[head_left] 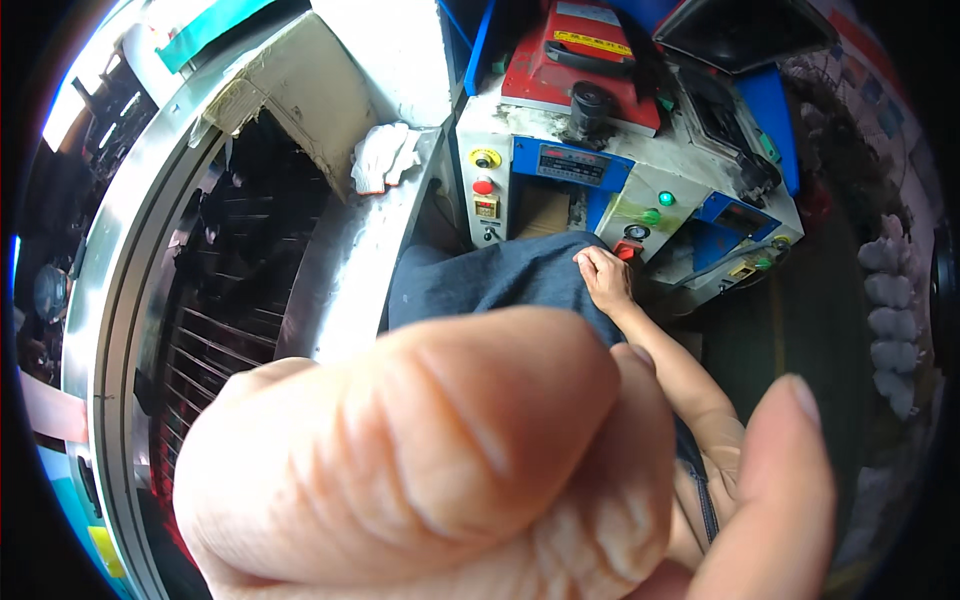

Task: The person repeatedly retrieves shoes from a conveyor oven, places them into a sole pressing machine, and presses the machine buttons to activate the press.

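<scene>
My left hand (430,460) is raised very close to the camera and fills the lower middle of the view. Its near fingers are bent, while one digit stands apart at the right; nothing shows between them. Farther down, my right hand (605,282) rests at the edge of the dark blue cloth (490,280) over my leg. The fingers of that hand are curled in, and I see nothing in them. Just beyond its knuckles is a red switch (628,250) on the machine front (650,185).
A red press-like unit (575,65) tops the machine, beside a second one with a raised dark lid (745,35). White gloves (385,158) lie on a metal ledge (340,270). At left is a metal-framed opening (115,330) with thin rods; white objects (890,320) line the right.
</scene>
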The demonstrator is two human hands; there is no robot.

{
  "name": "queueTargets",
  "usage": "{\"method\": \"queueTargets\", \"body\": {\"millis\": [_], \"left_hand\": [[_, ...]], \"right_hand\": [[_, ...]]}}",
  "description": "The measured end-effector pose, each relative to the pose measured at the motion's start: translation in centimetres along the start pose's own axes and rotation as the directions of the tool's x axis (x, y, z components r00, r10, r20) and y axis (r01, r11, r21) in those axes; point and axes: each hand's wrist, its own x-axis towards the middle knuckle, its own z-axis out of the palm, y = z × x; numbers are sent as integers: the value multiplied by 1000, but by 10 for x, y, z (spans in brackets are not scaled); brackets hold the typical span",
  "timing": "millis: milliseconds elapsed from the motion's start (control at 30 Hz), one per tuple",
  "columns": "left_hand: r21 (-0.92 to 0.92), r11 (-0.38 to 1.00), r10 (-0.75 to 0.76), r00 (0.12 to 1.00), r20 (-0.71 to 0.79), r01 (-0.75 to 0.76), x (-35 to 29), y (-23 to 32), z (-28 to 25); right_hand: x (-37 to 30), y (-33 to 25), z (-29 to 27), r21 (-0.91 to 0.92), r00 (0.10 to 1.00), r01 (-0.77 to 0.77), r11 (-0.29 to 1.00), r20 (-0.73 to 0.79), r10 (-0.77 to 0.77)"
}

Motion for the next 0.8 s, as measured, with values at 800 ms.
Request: {"method": "queueTargets", "body": {"millis": [800], "left_hand": [[345,248,-968,242,61,905,-136,-157,123]], "right_hand": [[-1,15,0,2,999,33,999,12,-33]]}}
